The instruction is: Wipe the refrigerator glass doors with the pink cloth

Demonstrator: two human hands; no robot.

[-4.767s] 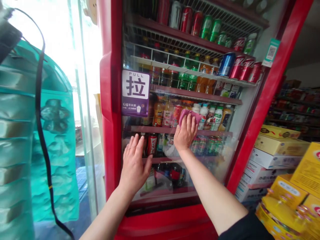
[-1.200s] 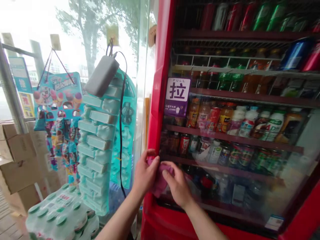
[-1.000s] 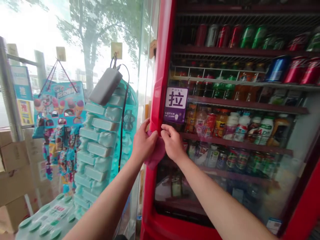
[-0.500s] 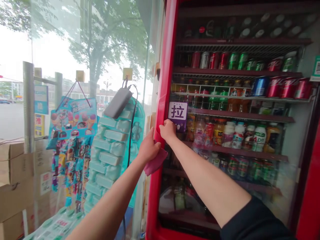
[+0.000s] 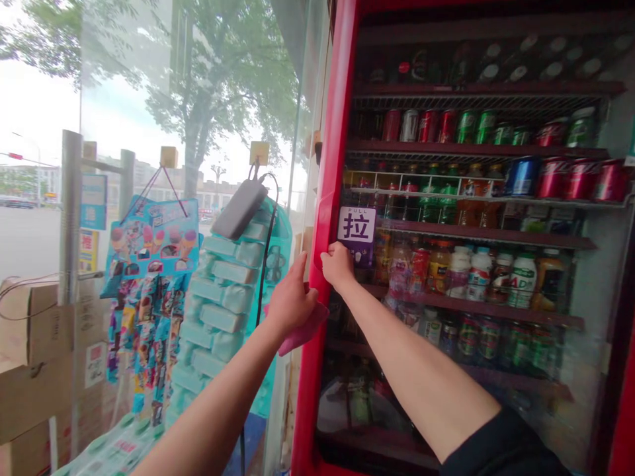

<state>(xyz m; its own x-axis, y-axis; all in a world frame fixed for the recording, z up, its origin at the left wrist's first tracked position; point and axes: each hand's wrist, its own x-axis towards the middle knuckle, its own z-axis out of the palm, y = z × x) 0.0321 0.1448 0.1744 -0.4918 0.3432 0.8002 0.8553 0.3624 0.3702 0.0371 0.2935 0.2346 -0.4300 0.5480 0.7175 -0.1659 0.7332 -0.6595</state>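
Observation:
A pink cloth [image 5: 299,334] is bunched in my left hand [image 5: 292,297]. The index finger of that hand points up alongside the door's outer edge, and the other fingers curl around the cloth. My right hand [image 5: 338,266] has its fingers closed at the red frame of the drinks fridge door [image 5: 325,198]; its fingertips are partly hidden. Just above this hand, a white and purple pull sign [image 5: 356,228] is stuck to the door glass. The door appears closed, with cans and bottles visible behind it.
Left of the door, stacked turquoise packages [image 5: 223,291] stand against a window, with a grey power bank [image 5: 241,208] and black cable [image 5: 262,264] hanging above. Ice-cream-printed hanging packs [image 5: 153,238] dangle beside them. Cardboard boxes [image 5: 37,324] are piled at far left.
The view has turned slightly left, so the scene sits further right. My left hand and the cloth have shifted a little down and away from the door. My right hand stays on the frame.

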